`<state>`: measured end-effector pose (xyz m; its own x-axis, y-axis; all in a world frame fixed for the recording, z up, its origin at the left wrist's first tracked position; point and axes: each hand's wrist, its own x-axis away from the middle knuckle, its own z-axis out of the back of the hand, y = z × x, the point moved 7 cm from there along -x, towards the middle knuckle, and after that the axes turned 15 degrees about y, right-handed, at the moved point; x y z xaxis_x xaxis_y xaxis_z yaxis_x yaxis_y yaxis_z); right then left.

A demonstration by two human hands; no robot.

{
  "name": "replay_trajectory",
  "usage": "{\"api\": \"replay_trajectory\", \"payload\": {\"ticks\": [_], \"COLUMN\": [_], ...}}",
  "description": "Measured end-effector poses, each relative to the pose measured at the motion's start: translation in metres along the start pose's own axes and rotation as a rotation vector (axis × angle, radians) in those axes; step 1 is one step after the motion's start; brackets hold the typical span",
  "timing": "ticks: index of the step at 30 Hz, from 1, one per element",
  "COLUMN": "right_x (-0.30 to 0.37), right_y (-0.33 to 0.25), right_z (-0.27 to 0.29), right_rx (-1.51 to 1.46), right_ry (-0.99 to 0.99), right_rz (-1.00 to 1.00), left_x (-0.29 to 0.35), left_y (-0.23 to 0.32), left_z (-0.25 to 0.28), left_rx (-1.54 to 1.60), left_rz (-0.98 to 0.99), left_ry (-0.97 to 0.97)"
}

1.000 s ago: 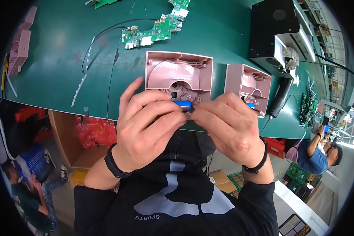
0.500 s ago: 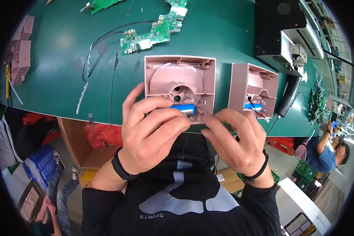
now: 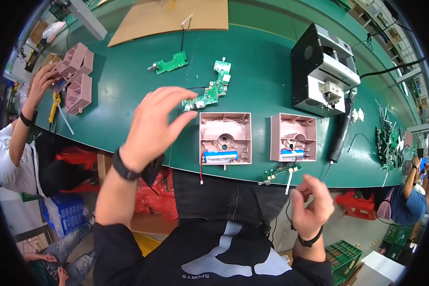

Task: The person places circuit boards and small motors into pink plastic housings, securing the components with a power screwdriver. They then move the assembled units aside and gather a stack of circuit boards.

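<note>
My left hand is raised over the green table, thumb and fingers apart, its fingertips beside a green circuit board. Directly in front of me lies an open pink plastic housing with a round hole in its middle. A blue cylindrical battery rests in its near compartment, and a red lead hangs over the near wall. My right hand hovers off the table edge, loosely curled, with a gap at the thumb and nothing visible in it. Nearest to it is a small green board with a white strip.
A second pink housing with a blue battery stands to the right, near a black power screwdriver and a black-and-white machine. Another board and cardboard lie farther back. A co-worker's hand touches pink housings at left.
My left hand has let go of the blue battery, which now lies in the housing, and moved up-left toward the circuit board. My right hand has drawn back from the housing. The view has shifted.
</note>
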<state>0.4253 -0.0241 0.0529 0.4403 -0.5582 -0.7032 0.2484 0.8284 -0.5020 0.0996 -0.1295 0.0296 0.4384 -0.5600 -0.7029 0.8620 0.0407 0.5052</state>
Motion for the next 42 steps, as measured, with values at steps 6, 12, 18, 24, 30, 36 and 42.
{"api": "replay_trajectory", "payload": {"ticks": [6,12,18,24,30,36,42], "right_x": [0.020,0.029,0.045,0.043,0.030,0.014,0.029], "right_y": [-0.008,-0.006,-0.008,0.007,-0.006,-0.049,-0.056], "right_z": [0.012,0.031,0.039,0.051,0.031,-0.023,-0.016], "right_rx": [0.024,0.043,0.076,0.084,-0.237,-0.505,-0.534], "right_ry": [0.050,0.072,0.021,0.015,-0.026,-0.221,-0.330], "right_rz": [0.073,0.090,0.081,-0.026,-0.131,0.148,0.258], "left_x": [-0.029,-0.026,-0.067,-0.091,0.018,0.101,0.109], "left_y": [-0.027,-0.033,-0.094,-0.051,0.100,0.155,0.100], "left_z": [-0.038,-0.047,-0.033,0.028,0.021,-0.023,0.004], "left_rx": [0.028,-0.021,-0.353,0.257,0.790,0.853,0.735], "left_rz": [-0.055,-0.214,0.150,0.293,0.222,-0.008,0.063], "left_ry": [-0.340,-0.258,-0.142,0.064,-0.050,-0.006,0.078]}}
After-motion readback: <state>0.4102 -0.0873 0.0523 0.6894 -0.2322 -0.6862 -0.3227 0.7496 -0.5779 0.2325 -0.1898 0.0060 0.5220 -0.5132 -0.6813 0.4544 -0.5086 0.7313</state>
